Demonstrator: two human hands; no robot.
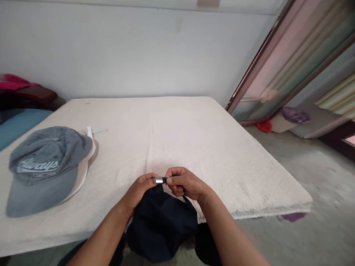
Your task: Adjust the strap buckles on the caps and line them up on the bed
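Observation:
A dark navy cap (163, 221) hangs from my two hands at the near edge of the table, over my lap. My left hand (142, 188) pinches the silver buckle (159, 180) on the cap's back strap. Just to the right of the buckle, my right hand (184, 183) grips the dark strap (164, 180) between thumb and fingers. The strap passes into the buckle. A grey cap (52, 166) with white "Always" lettering lies to the left, on top of a pale cap (80, 177) whose white strap sticks out behind.
A cream textured cloth (177, 133) covers the table, which meets a white wall (138, 51). Dark red furniture with pink cloth (16, 82) stands at the far left. Beyond the table's right edge are the concrete floor (318, 173), a bin (283, 122) and a glazed door frame.

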